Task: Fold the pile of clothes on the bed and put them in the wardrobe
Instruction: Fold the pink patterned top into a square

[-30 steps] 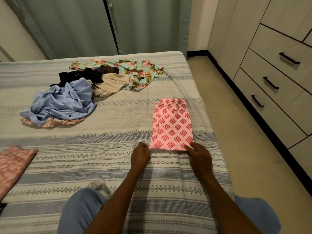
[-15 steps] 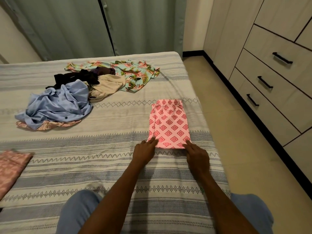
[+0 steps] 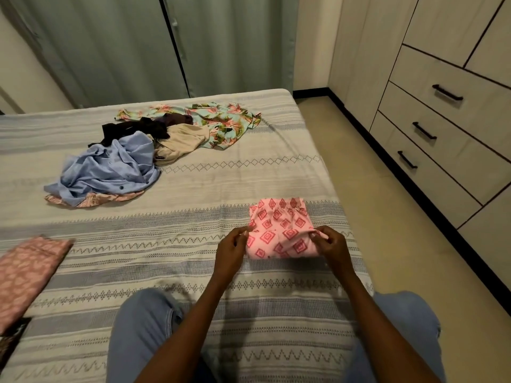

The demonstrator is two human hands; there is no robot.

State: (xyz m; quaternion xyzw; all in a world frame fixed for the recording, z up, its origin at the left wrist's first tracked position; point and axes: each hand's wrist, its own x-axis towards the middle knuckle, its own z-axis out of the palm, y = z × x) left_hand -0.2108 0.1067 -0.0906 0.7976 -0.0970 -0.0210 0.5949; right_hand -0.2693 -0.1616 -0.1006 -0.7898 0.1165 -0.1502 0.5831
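A pink garment with a red diamond print (image 3: 280,228) lies on the striped bed (image 3: 171,244) near its right edge, doubled over into a short bundle. My left hand (image 3: 231,251) pinches its left side and my right hand (image 3: 330,248) pinches its right side, lifting the near fold off the cover. The unfolded pile lies further back on the left: a light blue shirt (image 3: 107,170), a beige piece (image 3: 179,143), a dark garment (image 3: 132,129) and a floral turquoise shirt (image 3: 221,120). The wardrobe (image 3: 442,106) stands along the right wall, its drawers closed.
A folded dusty-pink patterned cloth (image 3: 25,275) rests at the bed's left edge. Grey-green curtains (image 3: 166,45) hang behind the bed. A strip of tan floor (image 3: 387,217) runs between bed and wardrobe. My knees in blue jeans are at the bed's near edge.
Both hands have gripped the pink garment's near end and folded it away from me, so it is now about half as long. The view has also shifted.
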